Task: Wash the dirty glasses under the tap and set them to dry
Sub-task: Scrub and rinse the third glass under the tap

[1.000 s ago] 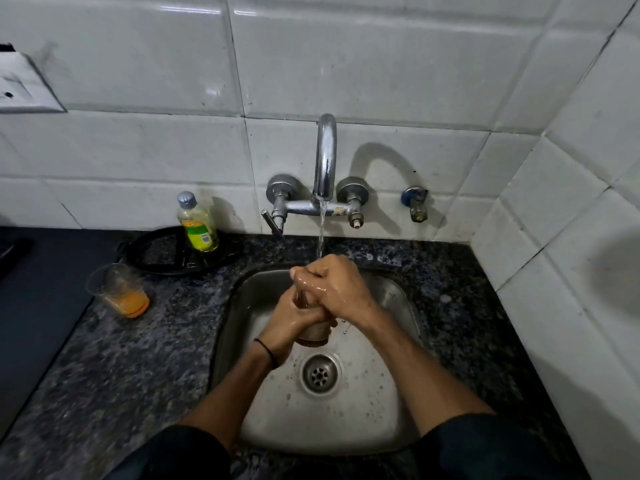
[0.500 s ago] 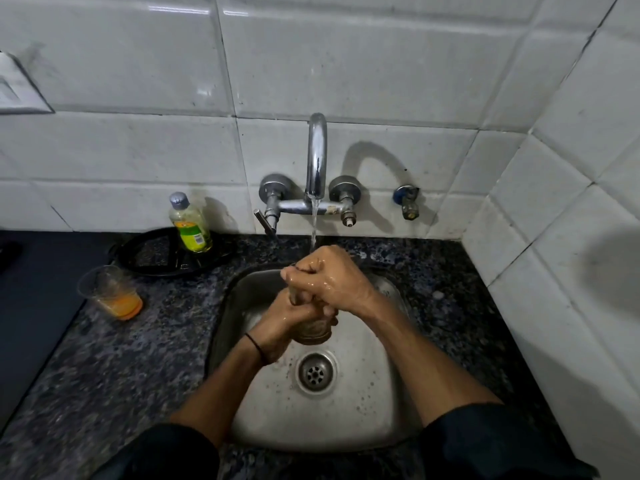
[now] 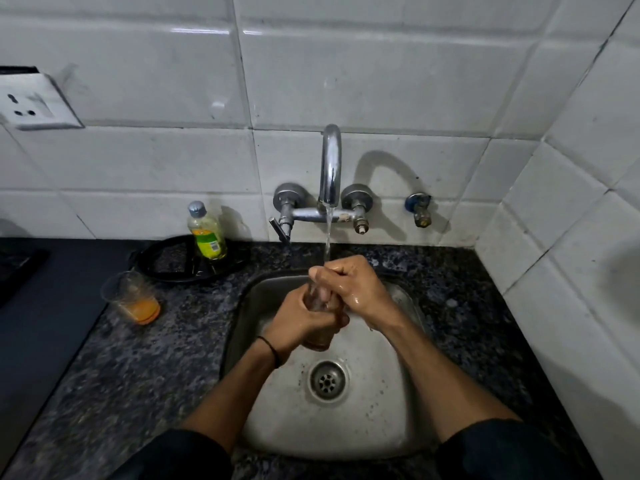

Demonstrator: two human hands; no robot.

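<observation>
Over the steel sink (image 3: 377, 417) I hold a clear glass (image 3: 318, 299) under the running tap (image 3: 330, 168). My left hand (image 3: 301, 320) wraps around the glass's body from the left. My right hand (image 3: 349, 289) closes over its top, fingers curled at the rim where the water stream lands. Most of the glass is hidden by both hands; its base shows just below them. A second glass (image 3: 133, 297) with orange liquid at the bottom stands on the dark granite counter (image 3: 145, 375), left of the sink.
A dish soap bottle (image 3: 206, 232) stands on a black round tray (image 3: 166, 263) behind the dirty glass. White tiled walls close in at the back and right. A dark stove surface (image 3: 38, 323) lies at far left. The drain (image 3: 327, 379) sits below my hands.
My hands have stayed under the stream, shifting slightly on the glass as they rub it. The view has tilted a little; nothing else has moved.
</observation>
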